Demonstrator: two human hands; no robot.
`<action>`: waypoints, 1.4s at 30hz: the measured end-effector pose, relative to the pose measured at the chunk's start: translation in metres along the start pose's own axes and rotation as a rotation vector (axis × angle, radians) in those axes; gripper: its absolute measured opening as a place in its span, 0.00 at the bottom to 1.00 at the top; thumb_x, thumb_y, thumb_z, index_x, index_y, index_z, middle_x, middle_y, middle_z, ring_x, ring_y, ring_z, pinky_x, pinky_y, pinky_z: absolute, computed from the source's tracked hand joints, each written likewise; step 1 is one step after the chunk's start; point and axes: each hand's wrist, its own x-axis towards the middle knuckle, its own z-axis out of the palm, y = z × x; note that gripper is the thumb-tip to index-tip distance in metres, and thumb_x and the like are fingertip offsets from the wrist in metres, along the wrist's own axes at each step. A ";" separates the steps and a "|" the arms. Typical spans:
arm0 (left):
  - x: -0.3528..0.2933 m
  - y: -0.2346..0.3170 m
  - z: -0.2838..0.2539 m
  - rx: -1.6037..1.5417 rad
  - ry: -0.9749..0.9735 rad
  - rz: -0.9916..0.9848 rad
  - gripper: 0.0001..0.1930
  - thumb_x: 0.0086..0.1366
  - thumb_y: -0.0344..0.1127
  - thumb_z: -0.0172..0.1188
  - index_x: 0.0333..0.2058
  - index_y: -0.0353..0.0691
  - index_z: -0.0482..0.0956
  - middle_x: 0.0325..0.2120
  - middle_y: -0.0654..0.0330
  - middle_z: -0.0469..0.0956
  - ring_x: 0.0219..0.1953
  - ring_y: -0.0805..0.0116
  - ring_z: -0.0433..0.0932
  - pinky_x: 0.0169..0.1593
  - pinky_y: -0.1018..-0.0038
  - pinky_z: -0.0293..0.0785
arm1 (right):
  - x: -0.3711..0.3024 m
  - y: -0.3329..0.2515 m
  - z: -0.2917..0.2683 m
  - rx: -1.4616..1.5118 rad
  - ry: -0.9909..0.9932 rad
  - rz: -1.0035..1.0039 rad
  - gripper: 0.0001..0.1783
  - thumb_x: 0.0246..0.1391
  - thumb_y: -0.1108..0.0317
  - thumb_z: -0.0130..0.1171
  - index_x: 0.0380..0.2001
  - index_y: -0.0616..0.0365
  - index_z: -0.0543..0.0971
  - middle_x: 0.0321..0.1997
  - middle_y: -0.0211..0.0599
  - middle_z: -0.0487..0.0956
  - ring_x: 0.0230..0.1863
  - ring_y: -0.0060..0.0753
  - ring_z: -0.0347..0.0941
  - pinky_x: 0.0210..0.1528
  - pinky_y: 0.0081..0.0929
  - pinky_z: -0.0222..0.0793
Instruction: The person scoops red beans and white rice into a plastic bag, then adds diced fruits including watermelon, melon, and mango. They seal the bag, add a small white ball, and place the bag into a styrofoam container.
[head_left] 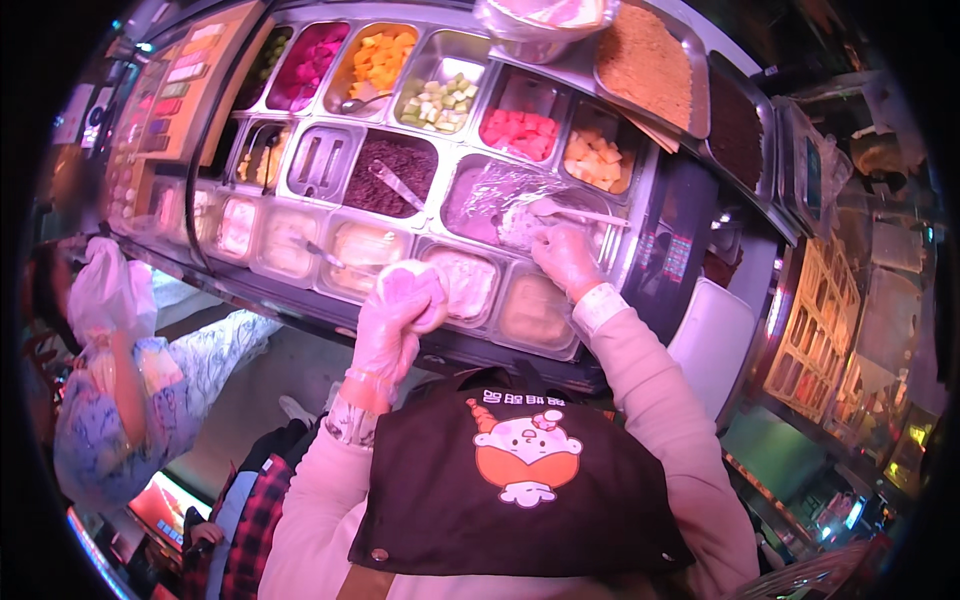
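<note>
White lettering [523, 398] tops a cartoon [525, 455] on the dark apron [430, 500]. The left hand [393, 325], fingers curled, clamps a pale round piece [428, 292] above the near edge of the counter [310, 305]; apart from it, the right hand [567, 258] bends over a film-draped tray [475, 208], grip unclear.

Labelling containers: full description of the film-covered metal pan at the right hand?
The metal pan is rectangular, shiny, opening upward, just nearer than the pan of pinkish-red cubes. Wrinkled clear film covers much of it; pale lumpy mass shows at its right, with a pale utensil crossing that end. The gloved right hand reaches over its near side; contact is unclear.
</note>
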 end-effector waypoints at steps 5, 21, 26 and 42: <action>-0.012 0.012 -0.029 -0.019 -0.156 -0.031 0.05 0.71 0.28 0.61 0.35 0.33 0.78 0.26 0.59 0.76 0.20 0.77 0.64 0.24 0.79 0.56 | 0.022 -0.030 0.026 -0.034 -0.013 -0.052 0.13 0.59 0.59 0.60 0.33 0.56 0.87 0.33 0.55 0.84 0.37 0.60 0.82 0.41 0.49 0.76; 0.006 0.035 -0.104 -0.109 -0.197 0.010 0.16 0.70 0.40 0.62 0.29 0.32 0.74 0.24 0.58 0.71 0.21 0.76 0.63 0.27 0.78 0.56 | 0.147 -0.179 0.113 -0.234 -0.225 -0.099 0.14 0.56 0.61 0.64 0.37 0.60 0.86 0.41 0.53 0.86 0.44 0.59 0.84 0.50 0.51 0.79; 0.037 0.066 -0.130 -0.149 -0.130 -0.110 0.09 0.74 0.31 0.59 0.46 0.31 0.78 0.37 0.53 0.82 0.29 0.73 0.75 0.31 0.79 0.70 | 0.148 -0.167 0.105 -0.116 -0.130 -0.151 0.12 0.61 0.64 0.57 0.33 0.60 0.84 0.36 0.60 0.83 0.42 0.66 0.81 0.46 0.56 0.75; 0.064 0.111 -0.132 -0.290 -0.193 -0.288 0.26 0.79 0.52 0.51 0.62 0.37 0.71 0.61 0.50 0.75 0.63 0.57 0.74 0.66 0.58 0.72 | 0.152 -0.156 0.117 0.252 -0.444 -0.337 0.14 0.63 0.64 0.60 0.31 0.64 0.86 0.19 0.34 0.76 0.19 0.33 0.72 0.24 0.37 0.64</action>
